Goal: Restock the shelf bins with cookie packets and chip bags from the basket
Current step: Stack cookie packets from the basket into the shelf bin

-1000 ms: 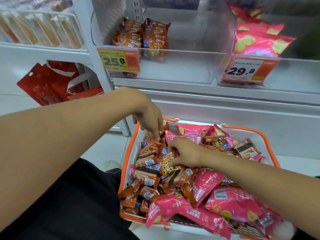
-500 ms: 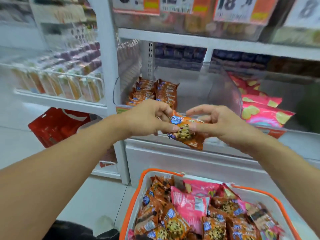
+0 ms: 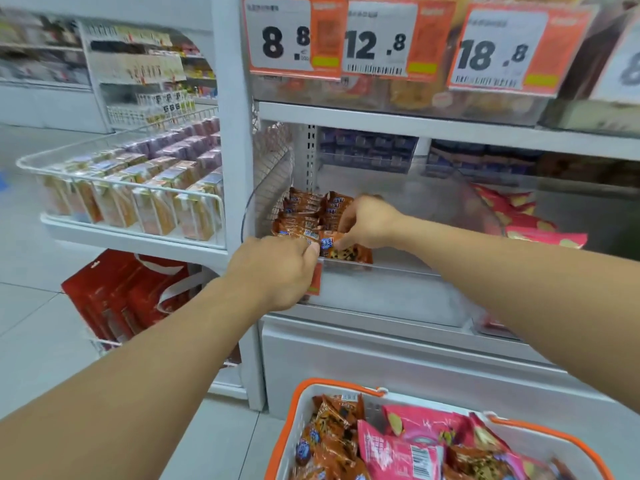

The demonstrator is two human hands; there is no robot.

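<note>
A cookie packet sits at the centre of the frame, just over the front lip of the clear bin, held between both hands. The left hand has its fingers curled, pinching the packet's left end. The right hand comes in from the right, with fingers bent down and thumb and fingertips pinching the packet's top edge. Just behind it, at the bin's left side, lie stacked packets of the same orange-brown kind. The rest of the bin floor to the right shows bare plastic.

In the next bin, at centre right, pink chip bags lie piled. Price tags reading 8.8, 12.8 and 18.8 hang along the top of the frame.

At the bottom, right of centre, the orange-rimmed basket holds more cookie packets on its left and pink chip bags toward its right. At the left of the frame a wire shelf carries rows of small boxes, with red bags below it.
</note>
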